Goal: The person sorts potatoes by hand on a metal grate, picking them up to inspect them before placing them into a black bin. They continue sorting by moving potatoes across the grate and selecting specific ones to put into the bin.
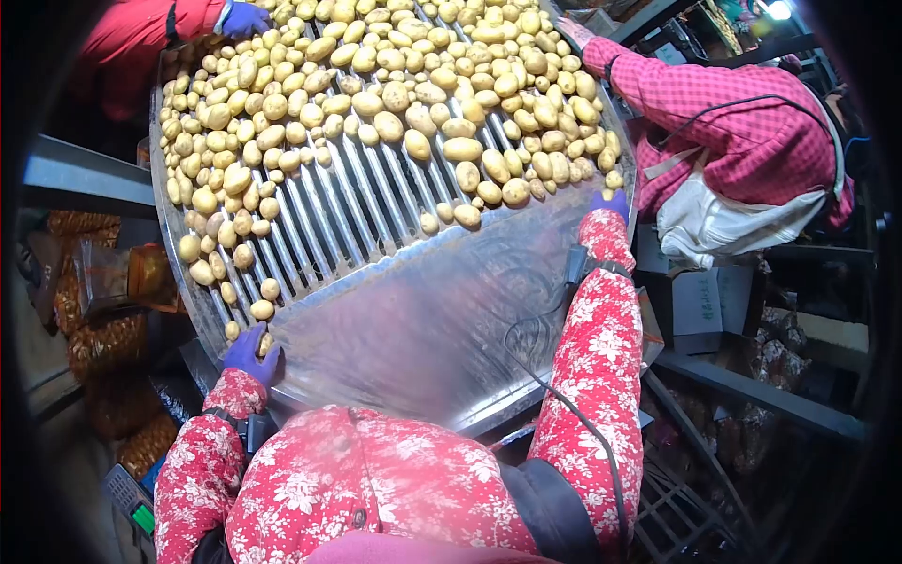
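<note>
Many yellow potatoes (396,95) lie over the metal roller bed (352,193), thickest toward its far side. My left hand (250,356), in a purple glove, is at the near left corner of the bed. Its thumb and fingers close around a small potato (266,342); other potatoes lie just beyond. Far to the right, at the edge of the bed, my purple-gloved right hand (613,204) has its fingers about a small potato (608,194). Part of that hand is foreshortened. Between my hands lies a smooth metal plate (404,329) with smeared dirt.
At top left, a co-worker's purple-gloved hand (246,20) touches the potatoes. Another person in a pink checked sleeve (672,89) reaches in from the right. Filled mesh sacks (108,348) are at left, a cardboard box (697,303) at right. A cable (573,404) crosses my right arm.
</note>
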Demonstrator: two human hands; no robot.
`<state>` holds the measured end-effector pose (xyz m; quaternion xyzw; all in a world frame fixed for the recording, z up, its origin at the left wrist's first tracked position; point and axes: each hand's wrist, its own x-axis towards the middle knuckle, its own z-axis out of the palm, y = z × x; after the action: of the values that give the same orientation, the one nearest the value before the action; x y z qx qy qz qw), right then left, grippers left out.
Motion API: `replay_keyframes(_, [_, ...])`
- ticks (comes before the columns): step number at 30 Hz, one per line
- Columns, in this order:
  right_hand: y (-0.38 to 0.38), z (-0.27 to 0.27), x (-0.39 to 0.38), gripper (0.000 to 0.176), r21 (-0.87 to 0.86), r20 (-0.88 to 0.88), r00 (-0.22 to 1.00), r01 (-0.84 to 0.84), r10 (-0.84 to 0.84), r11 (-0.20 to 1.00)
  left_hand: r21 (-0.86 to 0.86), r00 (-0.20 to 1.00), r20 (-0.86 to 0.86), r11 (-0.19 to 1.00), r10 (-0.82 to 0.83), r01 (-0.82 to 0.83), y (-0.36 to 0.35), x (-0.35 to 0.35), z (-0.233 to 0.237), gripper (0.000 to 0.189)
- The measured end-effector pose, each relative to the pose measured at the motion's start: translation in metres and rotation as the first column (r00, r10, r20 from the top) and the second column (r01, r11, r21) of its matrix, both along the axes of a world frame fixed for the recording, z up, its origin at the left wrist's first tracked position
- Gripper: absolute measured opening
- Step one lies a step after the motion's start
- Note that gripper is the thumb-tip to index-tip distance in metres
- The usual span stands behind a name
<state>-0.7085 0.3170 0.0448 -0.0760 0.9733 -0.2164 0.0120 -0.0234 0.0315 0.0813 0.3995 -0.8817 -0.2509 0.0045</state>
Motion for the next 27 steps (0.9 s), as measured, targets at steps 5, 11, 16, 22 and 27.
replay_keyframes(5, [-0.053,-0.062,-0.008,0.047,-0.646,-0.428,0.902,-0.261,-0.057,0.717,0.033,0.998,0.063,0.999,0.012,-0.014,0.003,-0.008,0.008,0.051])
replay_keyframes(11, [-0.115,-0.027,0.090,0.034,-0.571,-0.415,0.869,-0.479,0.268,0.667,0.009,0.992,0.121,1.000,-0.018,0.017,0.003,-0.011,0.009,0.051])
replay_keyframes(16, [-0.128,0.008,0.171,0.031,-0.739,-0.352,0.747,-0.591,0.564,0.322,0.030,0.991,0.133,0.999,-0.023,0.020,0.001,-0.010,0.008,0.050])
replay_keyframes(22, [-0.077,0.042,-0.006,0.045,-0.468,-0.375,0.919,-0.298,0.118,0.832,0.006,0.990,0.129,0.999,-0.050,0.049,-0.003,-0.016,0.014,0.049])
replay_keyframes(27, [-0.064,-0.076,-0.220,0.043,0.116,-0.406,0.790,-0.454,0.459,0.883,0.012,0.990,0.127,0.998,-0.061,0.060,-0.004,-0.019,0.013,0.048])
